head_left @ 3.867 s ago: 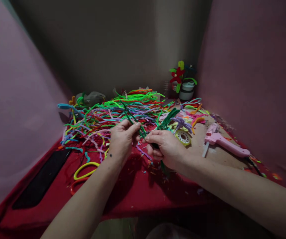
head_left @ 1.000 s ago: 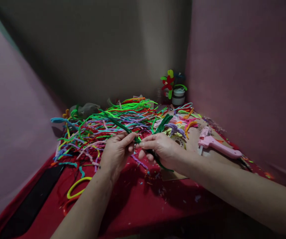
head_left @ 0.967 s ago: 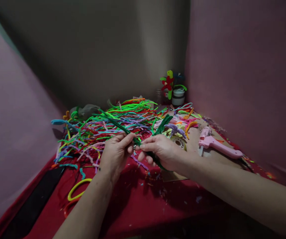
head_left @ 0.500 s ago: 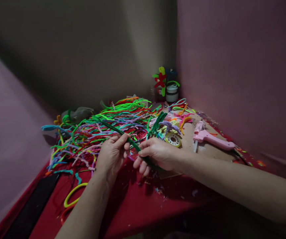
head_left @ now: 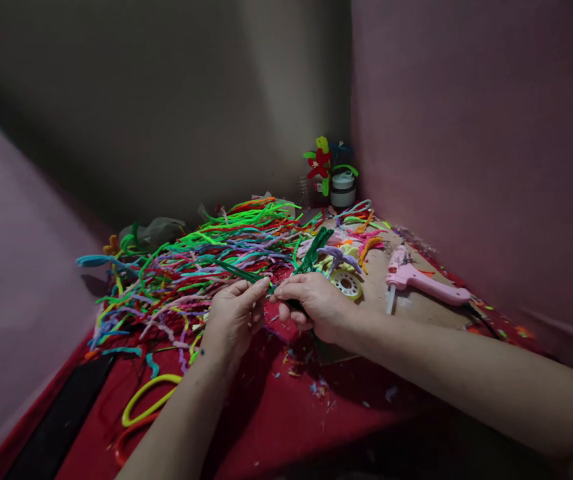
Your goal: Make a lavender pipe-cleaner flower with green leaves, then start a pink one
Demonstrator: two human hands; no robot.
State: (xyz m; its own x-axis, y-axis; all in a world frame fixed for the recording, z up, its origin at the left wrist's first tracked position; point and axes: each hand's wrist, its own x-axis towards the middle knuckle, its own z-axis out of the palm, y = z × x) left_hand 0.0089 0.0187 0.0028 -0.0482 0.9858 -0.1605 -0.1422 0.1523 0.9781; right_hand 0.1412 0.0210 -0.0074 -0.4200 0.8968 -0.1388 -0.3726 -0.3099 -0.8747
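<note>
Left hand (head_left: 232, 315): pinched closed on dark-green fuzzy strands (head_left: 239, 271)
Right hand (head_left: 319, 303): pinched on same strands
Pink plastic glue gun (head_left: 425, 283): three o'clock

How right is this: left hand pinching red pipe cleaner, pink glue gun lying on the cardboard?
Wrong colour: the head view shows the left hand pinching dark green pipe cleaner, not red. The pink glue gun lies on the cardboard.

Room lies over the near red tablecloth (head_left: 286, 413); left hand (head_left: 231, 317), right hand (head_left: 321, 303) and pipe-cleaner heap (head_left: 201, 257) block the way beyond
</note>
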